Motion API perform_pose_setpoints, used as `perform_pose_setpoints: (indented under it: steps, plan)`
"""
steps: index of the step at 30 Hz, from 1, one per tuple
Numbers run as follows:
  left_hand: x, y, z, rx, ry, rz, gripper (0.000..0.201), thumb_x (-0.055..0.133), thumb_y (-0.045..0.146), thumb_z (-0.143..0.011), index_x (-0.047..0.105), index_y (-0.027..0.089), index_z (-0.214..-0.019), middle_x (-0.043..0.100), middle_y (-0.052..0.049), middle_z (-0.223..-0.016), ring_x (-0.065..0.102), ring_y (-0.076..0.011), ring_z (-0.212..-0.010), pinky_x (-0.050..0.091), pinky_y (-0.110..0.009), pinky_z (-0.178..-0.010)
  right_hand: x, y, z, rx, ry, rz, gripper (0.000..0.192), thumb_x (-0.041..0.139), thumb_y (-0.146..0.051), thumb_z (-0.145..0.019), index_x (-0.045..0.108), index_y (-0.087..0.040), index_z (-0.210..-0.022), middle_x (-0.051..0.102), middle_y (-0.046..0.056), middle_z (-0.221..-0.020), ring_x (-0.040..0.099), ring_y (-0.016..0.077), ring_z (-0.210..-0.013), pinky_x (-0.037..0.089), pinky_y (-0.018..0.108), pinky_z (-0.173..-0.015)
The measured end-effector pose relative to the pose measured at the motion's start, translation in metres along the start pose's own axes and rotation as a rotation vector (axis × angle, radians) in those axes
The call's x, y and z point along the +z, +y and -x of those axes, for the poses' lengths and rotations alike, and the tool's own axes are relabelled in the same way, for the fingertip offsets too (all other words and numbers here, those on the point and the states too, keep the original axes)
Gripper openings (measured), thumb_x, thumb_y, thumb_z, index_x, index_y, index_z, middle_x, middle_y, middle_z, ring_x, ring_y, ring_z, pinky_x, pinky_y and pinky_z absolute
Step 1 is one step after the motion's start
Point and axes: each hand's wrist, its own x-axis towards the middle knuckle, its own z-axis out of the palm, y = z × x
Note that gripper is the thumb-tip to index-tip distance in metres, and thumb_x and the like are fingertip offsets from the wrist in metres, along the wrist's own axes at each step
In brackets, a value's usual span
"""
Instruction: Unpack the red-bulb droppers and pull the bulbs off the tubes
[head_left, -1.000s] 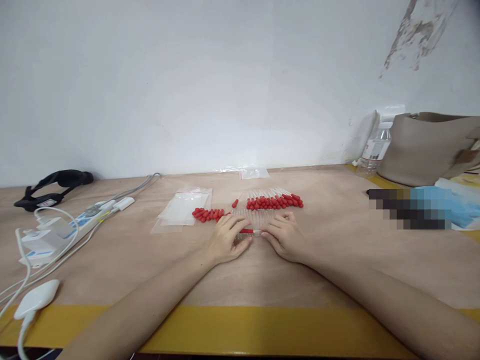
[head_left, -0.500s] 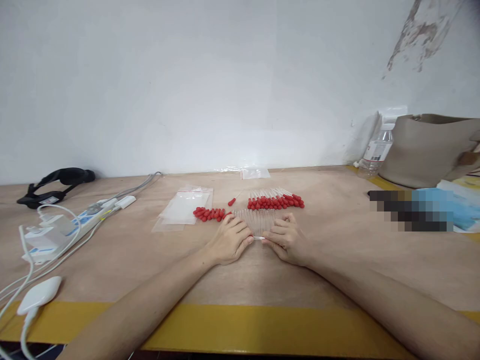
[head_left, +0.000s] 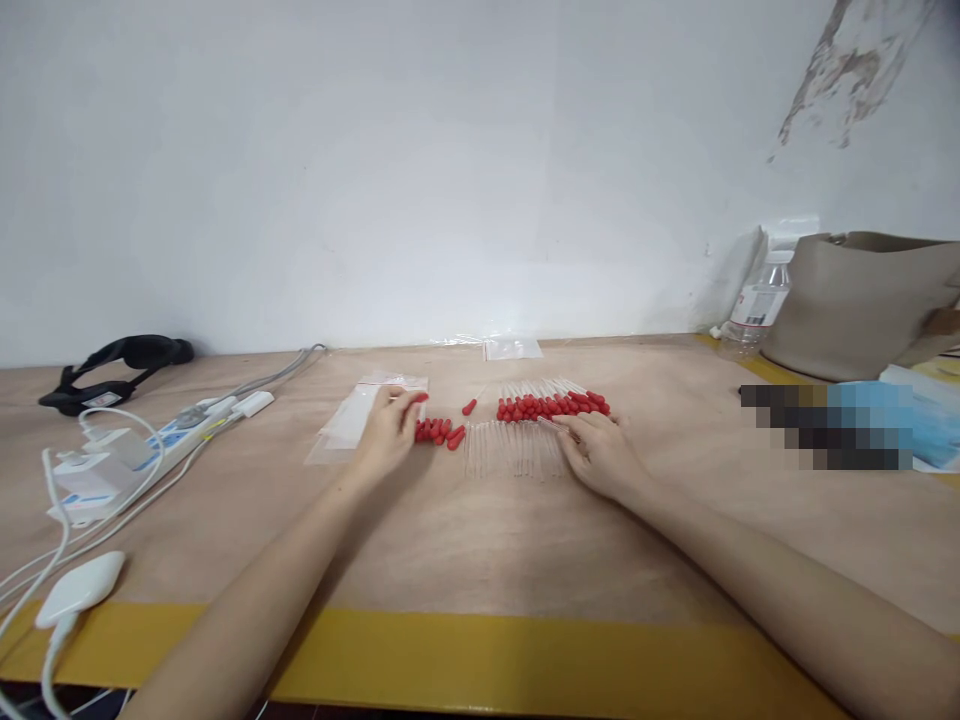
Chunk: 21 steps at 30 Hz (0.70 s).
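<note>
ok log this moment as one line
left hand: holds red bulb | right hand: holds clear tube | tube row: lying between hands

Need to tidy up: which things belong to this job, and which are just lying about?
In the job: loose red bulbs, clear tubes, red-ended tubes; probably the plastic bags.

Apparently lying about: power strip, black strap, plastic bottle, grey bag.

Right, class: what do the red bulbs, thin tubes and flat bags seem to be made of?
Red bulbs: probably rubber, fairly matt; opaque, even colour.
Thin tubes: glass or hard plastic, smooth-looking; see-through, with bright edges.
Flat bags: likely plastic film, cloudy; brown shows through near the lower edges.
</note>
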Motion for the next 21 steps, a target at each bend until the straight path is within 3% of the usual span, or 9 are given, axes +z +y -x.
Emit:
perform_pose_setpoints:
  steps: [5,8,11,16,19,21]
  plan:
    - [-0.014,-0.052,-0.011,-0.371,0.005,-0.060,0.032,0.044,0.026,-0.076,0.056,0.017,-0.105,0.055,-0.004,-0.081,0.056,-0.0164,-0.072,0.045,-0.028,-0.070,0.010,-0.006,0.001,-0.023,-0.017,0.025,0.024,0.040,-0.023,-0.082,0.062,-0.018,-0.087,0.065,0.004,-0.078,0.055,0.0163,-0.076,0.023,0.032,-0.073]
    - [-0.008,-0.072,-0.010,-0.431,-0.026,-0.037,0.036,0.049,0.034,-0.073,0.053,0.016,-0.104,0.059,-0.003,-0.076,0.057,-0.0150,-0.065,0.045,-0.026,-0.061,0.013,-0.007,0.003,-0.068,-0.040,0.035,0.024,0.040,-0.025,-0.083,0.063,-0.019,-0.089,0.065,0.004,-0.078,0.054,0.0161,-0.077,0.023,0.032,-0.074]
    - [0.002,-0.082,-0.008,-0.424,-0.068,-0.030,0.036,0.052,0.037,-0.071,0.054,0.016,-0.100,0.063,-0.002,-0.075,0.059,-0.0156,-0.068,0.045,-0.025,-0.064,0.013,-0.008,0.005,-0.103,-0.070,0.031,0.024,0.042,-0.030,-0.083,0.062,-0.021,-0.094,0.064,0.004,-0.079,0.053,0.0159,-0.078,0.023,0.032,-0.076]
    - [0.002,-0.080,-0.008,-0.424,-0.086,-0.056,0.028,0.044,0.036,-0.077,0.059,0.016,-0.090,0.066,-0.006,-0.083,0.060,-0.0185,-0.079,0.044,-0.026,-0.071,0.011,-0.011,0.007,-0.150,-0.121,0.029,0.033,0.045,-0.044,-0.081,0.061,-0.021,-0.099,0.062,0.005,-0.085,0.051,0.0173,-0.081,0.024,0.034,-0.078]
    - [-0.005,-0.063,-0.010,-0.387,-0.034,-0.093,0.030,0.042,0.038,-0.079,0.058,0.017,-0.093,0.064,-0.007,-0.093,0.058,-0.0202,-0.085,0.043,-0.029,-0.074,0.008,-0.012,0.006,-0.181,-0.157,0.021,0.040,0.043,-0.050,-0.081,0.060,-0.021,-0.102,0.060,0.006,-0.088,0.051,0.0180,-0.083,0.025,0.035,-0.078]
    - [-0.007,-0.045,-0.012,-0.287,0.020,-0.125,0.030,0.041,0.038,-0.080,0.057,0.018,-0.094,0.062,-0.006,-0.098,0.055,-0.0203,-0.088,0.042,-0.030,-0.078,0.008,-0.012,0.006,-0.191,-0.172,0.009,0.043,0.042,-0.052,-0.081,0.059,-0.020,-0.105,0.060,0.007,-0.091,0.050,0.0181,-0.084,0.025,0.035,-0.079]
